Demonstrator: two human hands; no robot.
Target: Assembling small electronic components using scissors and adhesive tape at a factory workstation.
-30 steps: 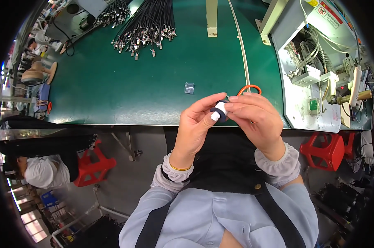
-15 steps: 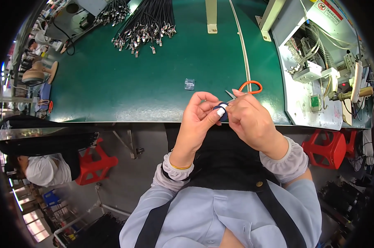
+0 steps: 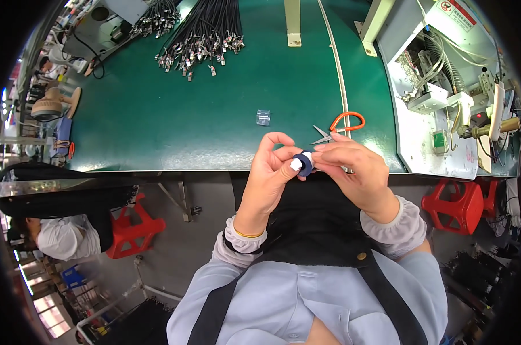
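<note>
Close to the table's front edge, my left hand (image 3: 266, 181) pinches a small dark blue ring (image 3: 305, 163) that looks like a little roll of tape. Something white (image 3: 295, 164) covers the tip of my left thumb. The fingers of my right hand (image 3: 358, 175) are closed at the right side of the ring; whether they grip the ring or a loose end of it is too small to tell. Just beyond my right fingers lie orange-handled scissors (image 3: 348, 121), blades spread and pointing left. A short clear plastic piece (image 3: 263, 117) lies beyond my left hand.
Black cables (image 3: 214, 23) with metal connectors lie in bunches at the back left of the green table (image 3: 157, 115). A thin white strip (image 3: 336, 57) runs from the back toward the scissors. To the right stands an open machine housing (image 3: 413, 138) with wires. Red stools (image 3: 453, 207) stand below.
Both hands have come slightly nearer to me, and the ring has turned to show more of its face. My right fingers have moved off the scissors, whose blades now show more fully.
</note>
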